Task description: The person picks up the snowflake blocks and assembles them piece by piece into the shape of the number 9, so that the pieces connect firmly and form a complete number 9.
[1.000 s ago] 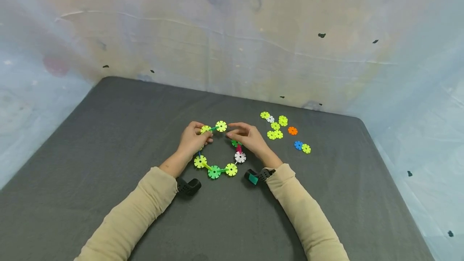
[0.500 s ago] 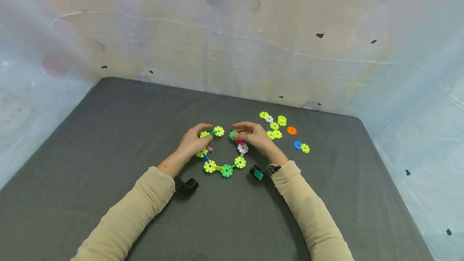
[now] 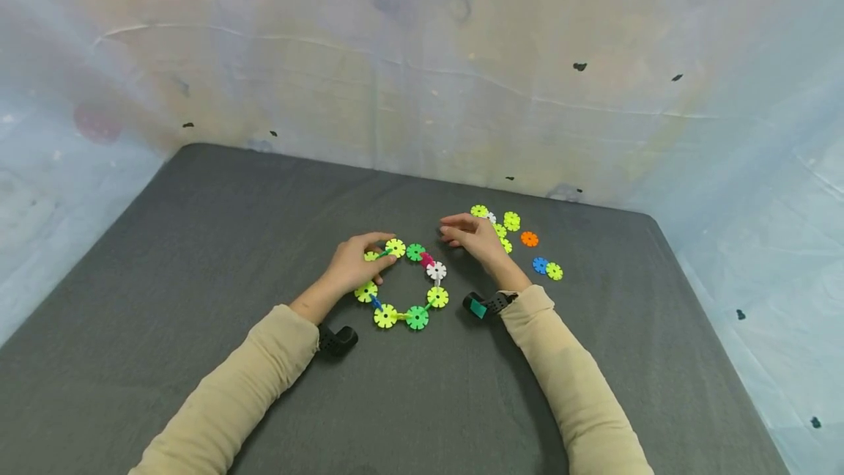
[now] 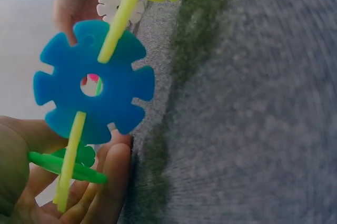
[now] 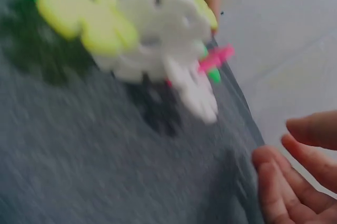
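Head view: The chain (image 3: 417, 318) of notched discs is laid out as a ring on the dark worktop (image 3: 395, 402), roughly midway between the left and right edges. The left hand (image 3: 352, 262) grips it at the side toward the far edge, thumb and fingers about a yellow disc (image 3: 395, 248). A green disc (image 3: 415, 252) of the chain sits just beside; whether these two are joined cannot be told. The right hand (image 3: 480, 242) is relaxed, fingers loosely bent, holding nothing, between the chain and the loose discs (image 3: 511, 221). These lie near the far edge, toward the far right corner; one is orange.

Left wrist view: A blue disc (image 4: 124, 84) of the chain faces the camera, yellow discs slotted in at two sides. Left-hand fingers surround the chain's green and yellow parts.

Right wrist view: White discs (image 5: 181, 21), blurred, adjoin a pink disc (image 5: 217, 59). The right hand's thumb and fingers are apart from the chain.
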A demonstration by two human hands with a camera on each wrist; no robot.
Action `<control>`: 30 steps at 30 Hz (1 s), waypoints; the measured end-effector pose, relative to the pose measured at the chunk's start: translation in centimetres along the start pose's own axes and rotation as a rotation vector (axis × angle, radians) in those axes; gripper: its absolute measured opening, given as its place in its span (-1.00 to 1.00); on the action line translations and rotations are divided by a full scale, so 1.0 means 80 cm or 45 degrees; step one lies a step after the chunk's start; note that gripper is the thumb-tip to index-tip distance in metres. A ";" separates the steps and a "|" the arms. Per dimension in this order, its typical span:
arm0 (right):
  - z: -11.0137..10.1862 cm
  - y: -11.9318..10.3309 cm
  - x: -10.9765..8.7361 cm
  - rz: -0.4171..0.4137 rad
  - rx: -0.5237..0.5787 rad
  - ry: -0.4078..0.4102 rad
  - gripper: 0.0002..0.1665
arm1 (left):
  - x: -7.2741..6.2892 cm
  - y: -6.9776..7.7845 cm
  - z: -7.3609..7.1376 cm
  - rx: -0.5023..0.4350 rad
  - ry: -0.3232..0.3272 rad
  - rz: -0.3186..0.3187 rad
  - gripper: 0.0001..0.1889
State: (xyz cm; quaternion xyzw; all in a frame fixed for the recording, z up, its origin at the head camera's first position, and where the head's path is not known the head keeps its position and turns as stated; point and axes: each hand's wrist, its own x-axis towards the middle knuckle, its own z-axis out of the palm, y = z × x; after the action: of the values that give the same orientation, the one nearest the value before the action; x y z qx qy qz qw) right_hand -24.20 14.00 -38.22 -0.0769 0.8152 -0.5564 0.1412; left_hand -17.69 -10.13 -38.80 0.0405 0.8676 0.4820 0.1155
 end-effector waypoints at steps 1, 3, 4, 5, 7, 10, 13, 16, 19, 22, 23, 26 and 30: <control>-0.003 0.001 0.001 0.010 0.003 0.038 -0.60 | 0.000 0.000 0.000 -0.002 -0.006 0.002 -0.50; -0.009 0.004 0.005 0.014 0.003 0.118 -0.60 | 0.000 -0.001 0.000 -0.010 -0.016 0.003 -0.50; -0.012 0.006 0.006 0.015 -0.004 0.155 -0.61 | 0.000 -0.002 0.000 -0.013 -0.019 0.001 -0.50; -0.014 0.007 0.008 0.015 -0.008 0.192 -0.61 | 0.000 -0.003 0.000 -0.013 -0.020 -0.003 -0.50; -0.020 0.010 0.011 0.007 -0.026 0.254 -0.62 | 0.000 -0.004 0.001 -0.011 -0.023 -0.012 -0.51; -0.028 0.013 0.015 -0.016 -0.090 0.325 -0.63 | 0.001 -0.005 0.001 -0.010 -0.021 -0.029 -0.51; -0.037 0.016 0.018 -0.021 -0.139 0.389 -0.65 | 0.001 -0.005 0.003 -0.008 -0.023 -0.053 -0.51; -0.046 0.018 0.021 -0.009 -0.188 0.430 -0.65 | 0.001 -0.004 0.005 0.002 -0.033 -0.064 -0.50; -0.053 0.020 0.022 0.018 -0.227 0.440 -0.65 | 0.001 -0.002 0.006 -0.006 -0.039 -0.073 -0.50; -0.057 0.023 0.026 0.046 -0.275 0.438 -0.63 | 0.000 -0.001 0.008 -0.014 -0.035 -0.078 -0.50; -0.058 0.024 0.027 0.047 -0.304 0.437 -0.62 | 0.000 0.000 0.009 -0.016 -0.033 -0.081 -0.50; -0.061 0.027 0.030 0.042 -0.418 0.455 -0.59 | 0.000 0.001 0.011 -0.020 -0.032 -0.073 -0.51; -0.061 0.032 0.035 0.010 -0.555 0.491 -0.55 | 0.001 0.001 0.013 -0.032 -0.031 -0.069 -0.51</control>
State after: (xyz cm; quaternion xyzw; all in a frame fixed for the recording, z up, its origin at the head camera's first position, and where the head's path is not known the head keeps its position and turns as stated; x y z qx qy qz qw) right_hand -28.33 18.47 -39.34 0.0048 0.9277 -0.3718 -0.0341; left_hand -17.52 -9.19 -39.25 0.0214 0.8607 0.4892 0.1394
